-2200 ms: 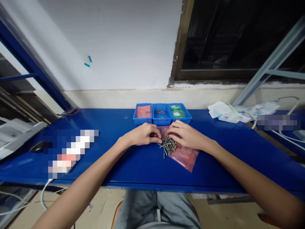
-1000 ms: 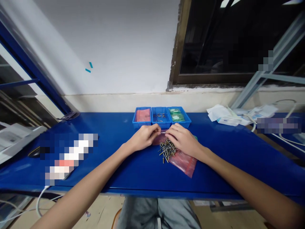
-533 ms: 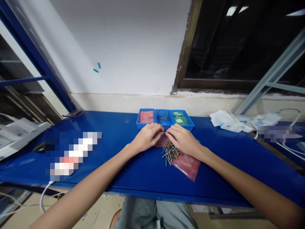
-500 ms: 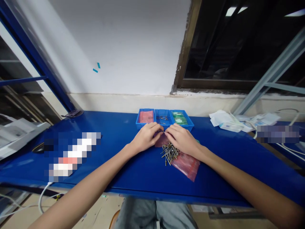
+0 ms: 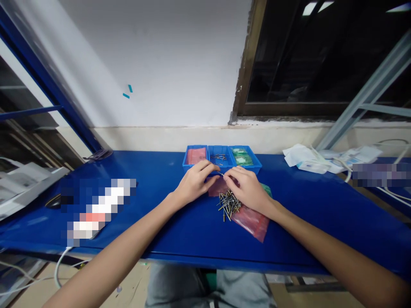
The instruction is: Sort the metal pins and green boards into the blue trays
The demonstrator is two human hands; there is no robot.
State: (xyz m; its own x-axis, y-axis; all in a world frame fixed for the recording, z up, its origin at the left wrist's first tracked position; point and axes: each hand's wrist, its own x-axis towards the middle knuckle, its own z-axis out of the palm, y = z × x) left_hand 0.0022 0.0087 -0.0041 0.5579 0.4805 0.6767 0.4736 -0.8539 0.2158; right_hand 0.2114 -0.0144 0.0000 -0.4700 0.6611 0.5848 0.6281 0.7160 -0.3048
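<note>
My right hand (image 5: 248,185) is closed in a pinch on a thin metal pin (image 5: 220,173), whose free end points left. Facing it, my left hand (image 5: 196,183) has thumb and forefinger apart, with the pin's tip close to the gap between them. A pile of similar metal pins (image 5: 228,204), some with brass-coloured thicker ends, lies on the blue table just below my right hand. Partly under the pile and my right wrist is a pink plastic bag (image 5: 252,222). Another pink piece (image 5: 217,187) shows between the hands. Green plastic (image 5: 266,190) peeks out behind my right wrist.
Behind my hands stands a blue three-part tray (image 5: 219,150): pink bags (image 5: 196,155) left, several loose pins (image 5: 218,157) in the middle, green bags (image 5: 241,156) right. White papers (image 5: 305,159) lie at the right, a blurred-out item (image 5: 99,214) and a dark mouse-like object (image 5: 53,201) at the left.
My left thumb and forefinger have moved apart from their pinch. The pin now shows more clearly in my right fingers. Pile and tray are unmoved; the camera view has shifted slightly.
</note>
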